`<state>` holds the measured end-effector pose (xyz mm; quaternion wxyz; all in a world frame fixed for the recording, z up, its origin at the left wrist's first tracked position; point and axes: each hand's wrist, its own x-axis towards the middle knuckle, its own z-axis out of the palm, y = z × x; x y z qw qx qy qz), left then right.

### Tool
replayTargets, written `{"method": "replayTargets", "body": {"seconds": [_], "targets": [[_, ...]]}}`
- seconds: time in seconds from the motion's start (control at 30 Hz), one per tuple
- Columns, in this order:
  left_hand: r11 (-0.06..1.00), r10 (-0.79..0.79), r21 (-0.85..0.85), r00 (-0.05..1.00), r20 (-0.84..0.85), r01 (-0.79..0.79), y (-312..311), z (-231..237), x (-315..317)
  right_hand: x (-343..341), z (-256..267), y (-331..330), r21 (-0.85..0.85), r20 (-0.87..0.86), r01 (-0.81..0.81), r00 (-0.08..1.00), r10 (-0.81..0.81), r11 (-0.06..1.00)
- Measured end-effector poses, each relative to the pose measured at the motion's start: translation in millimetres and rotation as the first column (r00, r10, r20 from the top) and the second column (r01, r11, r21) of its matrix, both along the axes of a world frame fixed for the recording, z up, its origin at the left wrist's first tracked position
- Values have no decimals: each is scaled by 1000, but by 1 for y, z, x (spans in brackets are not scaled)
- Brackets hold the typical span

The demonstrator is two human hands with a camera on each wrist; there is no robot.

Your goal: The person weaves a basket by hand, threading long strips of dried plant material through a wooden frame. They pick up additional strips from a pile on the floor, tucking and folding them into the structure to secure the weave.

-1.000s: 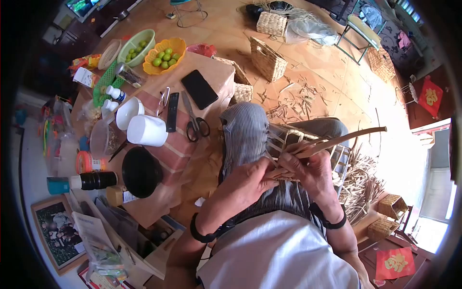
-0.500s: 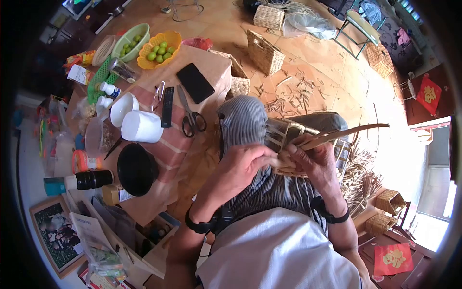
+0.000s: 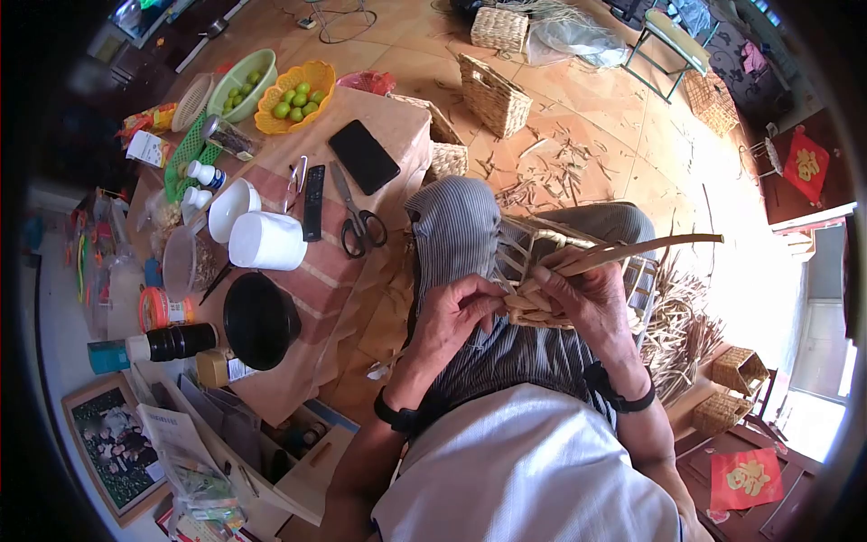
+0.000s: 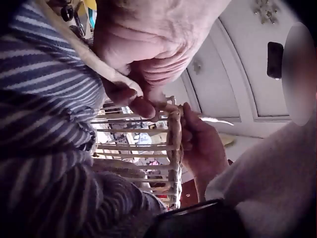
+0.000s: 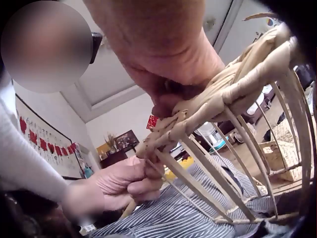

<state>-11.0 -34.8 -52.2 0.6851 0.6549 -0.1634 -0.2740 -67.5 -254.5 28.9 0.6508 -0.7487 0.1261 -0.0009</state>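
Observation:
A partly woven basket (image 5: 223, 101) with a plaited rim and bare upright stakes rests on the person's striped lap. My left hand (image 3: 456, 316) is at the rim's left end, thumb and fingers pinching a pale flat plant strip (image 4: 96, 62), which trails back over the trouser leg in the left wrist view. My right hand (image 3: 591, 303) grips the rim, its thumb on top of the weave; its other fingertips are partly hidden behind the rim in the right wrist view. A long brown strip (image 3: 664, 246) sticks out to the right beyond this hand.
On the table (image 3: 379, 126) to the left are scissors (image 3: 358, 221), a phone (image 3: 364, 156), a remote (image 3: 313, 203), a white canister (image 3: 266, 241) and a black bowl (image 3: 260, 321). A heap of dry strips (image 3: 677, 339) lies right of the lap. A finished basket (image 3: 494, 97) stands on the floor ahead.
My left hand has drawn back a little to the left from beside the right hand, its fingers still at the rim end. My right hand keeps its place on the basket.

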Motion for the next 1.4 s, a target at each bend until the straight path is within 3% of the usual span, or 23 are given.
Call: {"method": "replayTargets", "body": {"seconds": [0.1, 0.2, 0.3, 0.33, 0.4, 0.5, 0.53, 0.6, 0.7, 0.8, 0.9, 0.93, 1.03, 1.17, 1.3, 1.4], "targets": [[992, 35, -127, 962, 269, -1, -6, -14, 8, 2, -2, 2, 17, 20, 10, 1000, -11, 1000], [998, -62, 26, 953, 297, 57, -9, -6, 15, 4, 8, -2, -79, 6, -79, 997, 80, 994], [986, -84, 162, 927, 365, 25, -12, 0, 19, 5, 15, -10, -21, 72, -151, 986, 152, 988], [981, -52, 191, 930, 365, -20, -15, 4, 20, 4, 19, -16, -135, 116, -176, 975, 192, 975], [963, 6, 248, 931, 364, -103, -20, 13, 21, -4, 16, -26, -84, 101, -148, 982, 156, 985], [931, -168, 357, 784, 598, -73, -21, 18, 29, -17, 14, -42, -131, 104, -120, 986, 134, 984], [918, -254, 396, 761, 597, -4, -19, 15, 33, -20, 16, -45, -160, 112, -108, 986, 127, 981], [910, -287, 414, 712, 641, -5, -20, 18, 37, -26, 10, -52, -226, 209, -56, 972, 105, 973], [911, -319, 411, 607, 728, -15, -20, 9, 41, -37, 12, -63, -142, 149, 20, 989, 2, 990], [905, -374, 424, 466, 802, -4, -17, 10, 51, -45, 5, -71, -167, 180, 83, 982, -52, 982], [909, -377, 414, 482, 791, 32, -15, 4, 57, -55, -5, -73, -233, 168, 87, 985, -48, 969], [891, -420, 454, 406, 812, 14, -12, 5, 58, -57, -8, -74, -278, 174, 75, 984, -27, 957], [916, -370, 400, 368, 853, -6, -12, -12, 57, -62, -10, -74, -270, 156, 70, 987, -28, 960], [965, -240, 257, 602, 762, 59, -23, -12, 51, -64, -12, -74, -239, 155, 74, 987, -38, 968], [964, -167, 265, 753, 636, -10, -29, 2, 42, -64, -11, -71, -223, 161, 95, 985, -59, 970], [973, -48, 214, 819, 571, -92, -29, -9, 30, -63, -10, -69, -416, 230, 71, 973, 29, 907]]}}
